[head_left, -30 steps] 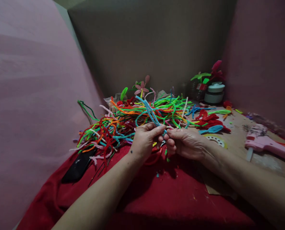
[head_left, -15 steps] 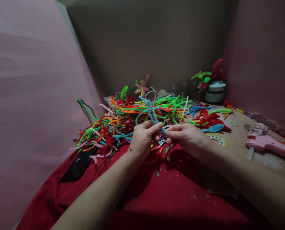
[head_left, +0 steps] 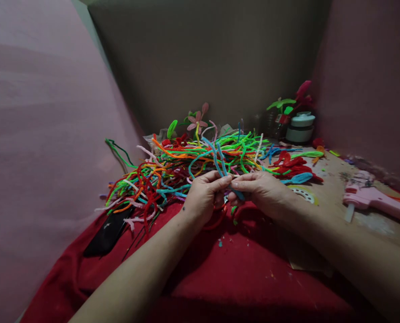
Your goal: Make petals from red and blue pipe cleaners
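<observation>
Blue pipe cleaners are pinched between both hands, two ends rising in a narrow V and a short looped-looking end pointing down to the right. My left hand is closed on them, thumb against forefinger. From the other side my right hand pinches the same pieces, its thumb tip close to the left thumb. Below the hands, scissors with red handles lie on the red cloth, partly hidden by the fingers. Behind the hands spreads a tangled heap of many-coloured pipe cleaners.
A black phone-like slab lies at the left. To the right are a pink glue gun, a tape roll, red looped pieces and a blue loop. At the back stand a pink flower and a lidded jar.
The upper ends of the blue pipe cleaners have spread into a V, and their lower end now points down to the right. Both hands stay together; the view has shifted slightly.
</observation>
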A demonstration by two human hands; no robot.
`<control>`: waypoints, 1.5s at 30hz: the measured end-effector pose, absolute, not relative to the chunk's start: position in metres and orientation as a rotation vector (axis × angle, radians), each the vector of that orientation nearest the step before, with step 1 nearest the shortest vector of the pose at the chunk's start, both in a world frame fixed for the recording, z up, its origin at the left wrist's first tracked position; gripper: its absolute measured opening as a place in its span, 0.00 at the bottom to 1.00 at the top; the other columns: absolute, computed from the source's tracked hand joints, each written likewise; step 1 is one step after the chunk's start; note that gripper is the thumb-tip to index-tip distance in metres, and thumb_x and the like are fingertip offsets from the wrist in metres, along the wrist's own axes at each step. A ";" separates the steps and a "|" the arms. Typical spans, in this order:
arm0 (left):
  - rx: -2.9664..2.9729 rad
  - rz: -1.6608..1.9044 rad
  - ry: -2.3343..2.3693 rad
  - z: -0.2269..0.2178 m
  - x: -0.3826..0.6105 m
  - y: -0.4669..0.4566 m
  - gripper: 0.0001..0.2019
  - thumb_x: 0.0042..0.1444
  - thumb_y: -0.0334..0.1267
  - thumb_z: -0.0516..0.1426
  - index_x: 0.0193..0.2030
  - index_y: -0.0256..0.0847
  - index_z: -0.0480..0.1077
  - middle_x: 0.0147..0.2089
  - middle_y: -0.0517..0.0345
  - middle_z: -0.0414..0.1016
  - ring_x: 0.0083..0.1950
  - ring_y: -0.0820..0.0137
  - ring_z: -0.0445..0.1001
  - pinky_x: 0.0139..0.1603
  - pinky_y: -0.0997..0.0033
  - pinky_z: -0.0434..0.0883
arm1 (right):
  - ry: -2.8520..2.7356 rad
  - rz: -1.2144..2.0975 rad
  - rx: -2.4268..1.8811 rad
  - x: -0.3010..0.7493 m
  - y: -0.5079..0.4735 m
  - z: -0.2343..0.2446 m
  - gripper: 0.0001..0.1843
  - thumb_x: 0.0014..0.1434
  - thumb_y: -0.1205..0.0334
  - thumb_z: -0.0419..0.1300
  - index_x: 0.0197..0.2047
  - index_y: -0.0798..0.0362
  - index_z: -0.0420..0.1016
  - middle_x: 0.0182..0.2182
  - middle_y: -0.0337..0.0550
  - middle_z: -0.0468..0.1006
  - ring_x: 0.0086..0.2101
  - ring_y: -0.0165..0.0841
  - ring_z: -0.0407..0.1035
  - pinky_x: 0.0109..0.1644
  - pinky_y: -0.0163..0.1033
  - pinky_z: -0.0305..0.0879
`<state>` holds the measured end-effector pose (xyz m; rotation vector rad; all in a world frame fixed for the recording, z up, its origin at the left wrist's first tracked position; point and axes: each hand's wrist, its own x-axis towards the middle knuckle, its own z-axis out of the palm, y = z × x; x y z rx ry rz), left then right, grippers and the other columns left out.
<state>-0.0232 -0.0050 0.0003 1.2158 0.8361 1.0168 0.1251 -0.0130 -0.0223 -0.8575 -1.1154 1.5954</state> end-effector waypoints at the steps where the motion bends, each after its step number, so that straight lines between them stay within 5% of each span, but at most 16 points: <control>1: 1.207 1.032 0.811 0.000 -0.024 -0.004 0.10 0.48 0.38 0.61 0.26 0.37 0.63 0.15 0.69 0.57 0.13 0.84 0.51 0.14 0.82 0.50 | -1.118 1.592 -0.867 0.125 -0.013 -0.022 0.12 0.43 0.57 0.68 0.25 0.59 0.77 0.20 0.45 0.77 0.21 0.30 0.70 0.30 0.36 0.66; 23: 1.210 1.068 0.849 0.000 -0.023 -0.004 0.14 0.41 0.39 0.65 0.23 0.36 0.63 0.19 0.65 0.66 0.14 0.84 0.58 0.13 0.83 0.53 | -1.266 1.497 -0.974 0.122 -0.019 -0.017 0.10 0.47 0.59 0.63 0.24 0.58 0.76 0.21 0.44 0.77 0.22 0.27 0.68 0.29 0.34 0.63; 32: 1.380 0.994 0.932 0.003 -0.032 -0.003 0.10 0.47 0.41 0.61 0.29 0.35 0.69 0.23 0.61 0.69 0.17 0.81 0.61 0.15 0.81 0.56 | -1.205 1.484 -0.947 0.124 -0.015 -0.018 0.08 0.47 0.62 0.63 0.23 0.58 0.74 0.18 0.41 0.74 0.20 0.26 0.66 0.27 0.33 0.60; 38: 1.993 1.146 0.893 0.007 -0.038 -0.001 0.07 0.52 0.36 0.57 0.36 0.40 0.75 0.34 0.56 0.69 0.31 0.74 0.68 0.31 0.77 0.66 | -1.206 1.529 -0.851 0.129 -0.012 -0.019 0.07 0.45 0.65 0.61 0.20 0.57 0.72 0.16 0.39 0.73 0.18 0.25 0.63 0.25 0.33 0.59; 45: 2.918 1.249 0.733 0.013 -0.050 0.006 0.07 0.55 0.36 0.55 0.33 0.45 0.76 0.34 0.55 0.69 0.38 0.71 0.64 0.38 0.73 0.63 | -1.259 1.639 -0.804 0.131 -0.015 -0.012 0.06 0.44 0.66 0.61 0.19 0.58 0.72 0.14 0.39 0.70 0.16 0.25 0.61 0.22 0.33 0.56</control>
